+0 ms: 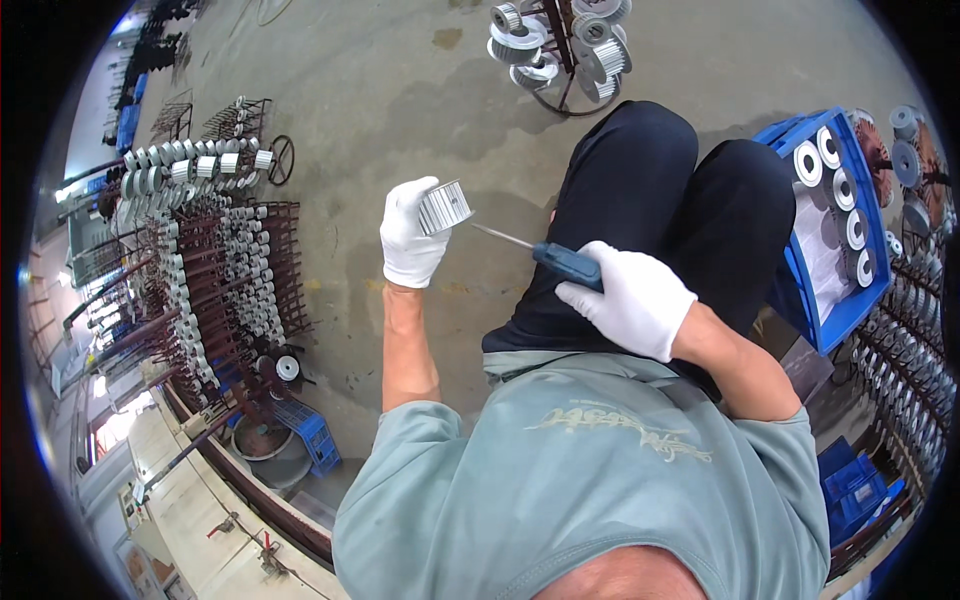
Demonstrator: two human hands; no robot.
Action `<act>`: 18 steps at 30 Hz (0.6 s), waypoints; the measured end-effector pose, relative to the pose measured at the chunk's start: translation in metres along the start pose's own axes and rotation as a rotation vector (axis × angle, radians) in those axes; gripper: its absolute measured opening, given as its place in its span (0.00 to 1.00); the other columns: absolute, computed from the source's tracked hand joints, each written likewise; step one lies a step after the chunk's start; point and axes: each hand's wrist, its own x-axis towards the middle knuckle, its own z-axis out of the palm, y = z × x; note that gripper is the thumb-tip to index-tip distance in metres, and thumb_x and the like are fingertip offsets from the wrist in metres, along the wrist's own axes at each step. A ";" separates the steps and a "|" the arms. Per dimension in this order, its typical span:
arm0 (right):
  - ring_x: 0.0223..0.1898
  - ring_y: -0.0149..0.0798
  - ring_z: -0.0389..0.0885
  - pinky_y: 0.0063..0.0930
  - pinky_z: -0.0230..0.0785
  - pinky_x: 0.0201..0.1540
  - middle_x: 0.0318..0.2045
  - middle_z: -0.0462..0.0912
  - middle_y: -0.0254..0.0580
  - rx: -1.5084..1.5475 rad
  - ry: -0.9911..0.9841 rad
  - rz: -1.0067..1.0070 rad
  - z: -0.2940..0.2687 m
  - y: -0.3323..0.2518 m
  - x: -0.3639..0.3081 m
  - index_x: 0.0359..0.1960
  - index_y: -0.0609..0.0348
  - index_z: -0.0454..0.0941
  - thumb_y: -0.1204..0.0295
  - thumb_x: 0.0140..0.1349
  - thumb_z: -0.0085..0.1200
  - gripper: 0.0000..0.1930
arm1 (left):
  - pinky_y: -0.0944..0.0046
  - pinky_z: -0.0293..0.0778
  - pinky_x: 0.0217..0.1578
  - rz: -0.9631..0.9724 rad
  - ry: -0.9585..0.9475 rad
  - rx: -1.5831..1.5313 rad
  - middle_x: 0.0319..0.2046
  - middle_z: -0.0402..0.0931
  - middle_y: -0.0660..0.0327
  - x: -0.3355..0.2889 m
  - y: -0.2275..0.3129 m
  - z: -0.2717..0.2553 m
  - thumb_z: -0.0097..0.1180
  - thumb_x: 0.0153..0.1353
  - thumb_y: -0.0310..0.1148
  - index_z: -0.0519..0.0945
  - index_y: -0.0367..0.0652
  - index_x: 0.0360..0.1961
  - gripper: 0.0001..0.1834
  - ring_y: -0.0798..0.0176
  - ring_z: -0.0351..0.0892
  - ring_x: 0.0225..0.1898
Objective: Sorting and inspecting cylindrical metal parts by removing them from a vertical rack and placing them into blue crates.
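My left hand (410, 232), in a white glove, is closed around a silver toothed pulley (444, 208) and holds it up over the floor, left of my knees. The pulley's ribbed side faces up toward me. In my white-gloved right hand (632, 298) is a tool with a thick dark blue handle (568, 265) and a thin pointed metal shaft (502, 236), like a scriper or screwdriver. That shaft points left, its tip close to the pulley's edge; whether they touch I cannot tell.
Beside my right leg a blue crate (845, 300) holds several round pulleys. Racks hung with metal parts (230, 250) fill the left side. A stand with larger pulleys (560, 50) is ahead. At lower left are a grey bucket (275, 460) and a blue basket (312, 435).
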 end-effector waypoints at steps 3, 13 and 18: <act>0.25 0.51 0.82 0.36 0.73 0.31 0.26 0.82 0.48 -0.043 -0.006 -0.050 0.010 0.001 0.001 0.38 0.64 0.74 0.66 0.62 0.57 0.12 | 0.62 0.74 0.42 0.103 0.017 0.036 0.42 0.76 0.59 0.001 0.001 0.000 0.68 0.36 0.17 0.76 0.44 0.50 0.33 0.57 0.77 0.39; 0.20 0.51 0.80 0.37 0.72 0.28 0.20 0.80 0.46 -0.078 -0.038 -0.113 0.019 0.008 0.015 0.32 0.63 0.71 0.62 0.66 0.51 0.14 | 0.60 0.74 0.44 0.123 0.029 0.008 0.43 0.77 0.59 -0.003 0.004 -0.002 0.69 0.35 0.18 0.76 0.44 0.47 0.32 0.56 0.77 0.40; 0.24 0.52 0.80 0.37 0.72 0.33 0.24 0.82 0.47 -0.030 -0.067 -0.013 0.010 0.001 0.014 0.35 0.64 0.75 0.65 0.62 0.56 0.12 | 0.58 0.73 0.47 0.075 0.051 -0.014 0.43 0.77 0.61 -0.005 0.001 -0.001 0.66 0.33 0.17 0.78 0.47 0.46 0.32 0.54 0.77 0.44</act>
